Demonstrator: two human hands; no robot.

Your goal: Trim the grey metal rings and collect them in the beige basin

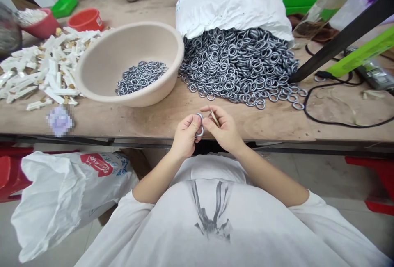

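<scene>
My left hand (185,135) is closed on grey rings (200,132), pinched between thumb and fingers above the front edge of the table. Close beside it, my right hand (224,129) holds a thin, pale yellowish stick-like tool (214,118) between its fingers; its exact kind is too small to tell. The right thumb tip is near the rings. Beyond my hands, a big heap of loose grey rings (234,64) spills out of a white woven sack (227,6). To the left stands a beige basin (101,60) with a smaller pile of the same rings (141,77) inside.
White plastic strips (52,66) are piled at the left, near a red bowl (86,19). On the right, a black post (341,37), a lime-green bar (363,51) and a black cable (332,122) crowd the table. A white sack (70,189) lies below the table edge, left.
</scene>
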